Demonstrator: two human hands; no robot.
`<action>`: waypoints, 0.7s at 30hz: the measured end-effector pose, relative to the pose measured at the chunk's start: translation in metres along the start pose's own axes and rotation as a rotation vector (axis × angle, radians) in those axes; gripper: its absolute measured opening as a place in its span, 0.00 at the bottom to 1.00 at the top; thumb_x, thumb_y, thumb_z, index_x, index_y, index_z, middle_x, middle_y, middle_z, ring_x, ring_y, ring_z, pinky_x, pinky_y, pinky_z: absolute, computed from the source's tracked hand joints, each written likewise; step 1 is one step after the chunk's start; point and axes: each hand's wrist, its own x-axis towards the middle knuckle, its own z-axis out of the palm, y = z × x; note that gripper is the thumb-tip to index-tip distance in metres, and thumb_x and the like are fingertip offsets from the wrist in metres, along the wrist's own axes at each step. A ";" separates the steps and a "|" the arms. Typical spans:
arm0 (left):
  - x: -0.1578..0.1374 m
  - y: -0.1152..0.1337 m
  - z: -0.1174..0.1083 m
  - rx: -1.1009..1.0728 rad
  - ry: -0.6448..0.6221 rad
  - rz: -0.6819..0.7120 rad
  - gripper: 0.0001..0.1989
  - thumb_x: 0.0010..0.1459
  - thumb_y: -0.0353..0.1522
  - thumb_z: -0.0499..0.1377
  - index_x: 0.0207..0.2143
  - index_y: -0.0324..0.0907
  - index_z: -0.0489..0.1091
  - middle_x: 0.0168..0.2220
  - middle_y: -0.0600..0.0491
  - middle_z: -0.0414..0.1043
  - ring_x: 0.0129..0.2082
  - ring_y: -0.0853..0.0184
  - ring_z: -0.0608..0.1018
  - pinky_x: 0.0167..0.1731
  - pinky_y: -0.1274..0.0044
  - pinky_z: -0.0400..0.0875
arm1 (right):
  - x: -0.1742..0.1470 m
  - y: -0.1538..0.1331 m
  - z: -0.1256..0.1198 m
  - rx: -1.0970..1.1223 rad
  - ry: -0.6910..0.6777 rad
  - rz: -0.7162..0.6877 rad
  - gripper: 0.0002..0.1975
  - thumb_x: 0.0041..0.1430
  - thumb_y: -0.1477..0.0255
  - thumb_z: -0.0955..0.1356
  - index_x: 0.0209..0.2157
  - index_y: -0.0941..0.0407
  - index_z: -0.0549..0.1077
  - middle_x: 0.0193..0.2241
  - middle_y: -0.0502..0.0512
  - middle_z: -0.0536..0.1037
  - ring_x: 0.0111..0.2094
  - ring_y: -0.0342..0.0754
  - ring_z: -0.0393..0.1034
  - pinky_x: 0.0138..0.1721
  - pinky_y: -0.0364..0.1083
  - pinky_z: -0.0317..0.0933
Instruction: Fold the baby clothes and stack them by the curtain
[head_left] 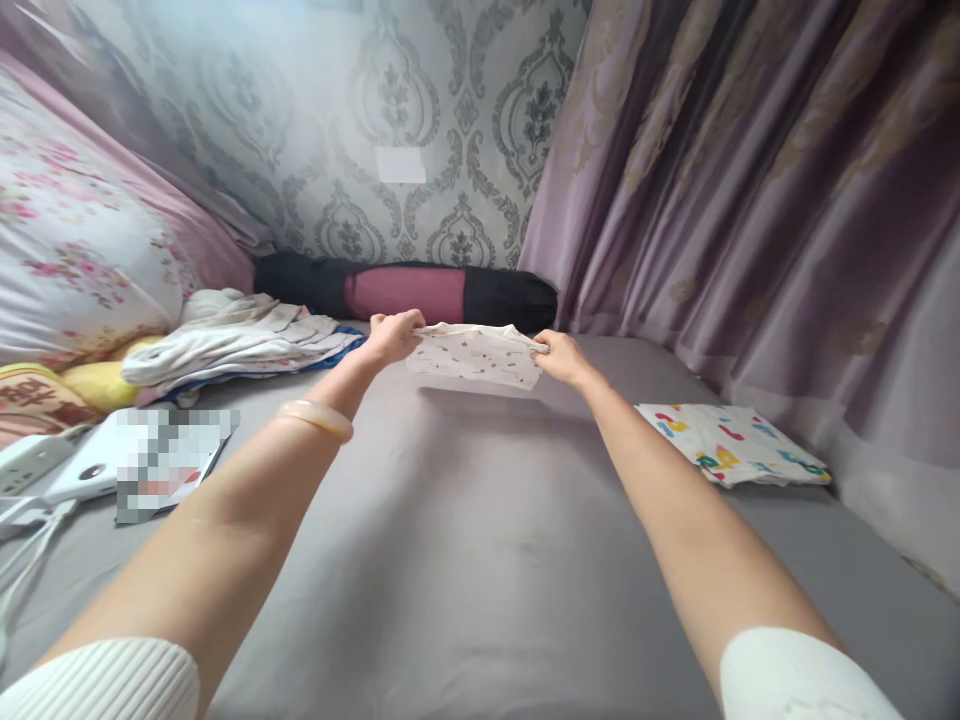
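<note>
Both arms stretch forward over the grey bed sheet (pixel 465 560). A small white cloth garment (pixel 476 358) with a scattered print hangs between my hands, its lower edge just above the sheet. My left hand (pixel 396 335) pinches its left upper corner, and a pale bangle circles that forearm. At the right upper corner, my right hand (pixel 561 358) is closed on bunched fabric. The top edge runs slightly wavy from one hand to the other. What kind of garment it is cannot be made out.
A folded white cloth with colourful figures (pixel 739 443) lies at right, near the purple curtain (pixel 675 180). Rumpled clothes (pixel 247 340) are piled at left, by a floral pillow (pixel 82 220). A power strip (pixel 37 460) and cables lie nearer. A black-and-maroon roll (pixel 405 290) lies along the wall.
</note>
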 end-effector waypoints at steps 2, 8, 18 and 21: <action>-0.011 -0.003 0.008 0.014 0.039 0.063 0.17 0.57 0.32 0.52 0.48 0.47 0.70 0.42 0.52 0.78 0.46 0.61 0.75 0.56 0.67 0.51 | -0.011 0.000 0.004 -0.028 0.023 -0.032 0.15 0.57 0.75 0.64 0.45 0.56 0.74 0.41 0.55 0.79 0.43 0.49 0.71 0.42 0.42 0.59; -0.064 -0.010 0.034 -0.011 0.039 0.199 0.19 0.58 0.30 0.47 0.47 0.45 0.72 0.44 0.49 0.78 0.47 0.60 0.75 0.59 0.65 0.46 | -0.063 0.006 0.027 -0.124 0.043 -0.148 0.13 0.60 0.77 0.62 0.43 0.54 0.73 0.41 0.56 0.77 0.44 0.50 0.69 0.46 0.44 0.57; -0.122 -0.006 0.044 -0.038 -0.031 0.346 0.20 0.58 0.27 0.46 0.45 0.47 0.73 0.46 0.50 0.77 0.49 0.62 0.73 0.61 0.64 0.44 | -0.116 0.005 0.043 -0.194 -0.046 -0.317 0.18 0.58 0.83 0.60 0.44 0.55 0.72 0.42 0.57 0.76 0.46 0.51 0.66 0.48 0.46 0.56; -0.131 -0.010 0.049 -0.041 -0.090 0.365 0.20 0.57 0.27 0.47 0.46 0.48 0.73 0.48 0.50 0.76 0.51 0.62 0.72 0.61 0.64 0.44 | -0.125 0.006 0.048 -0.217 -0.089 -0.355 0.22 0.59 0.84 0.58 0.51 0.55 0.70 0.49 0.58 0.74 0.49 0.50 0.65 0.51 0.47 0.55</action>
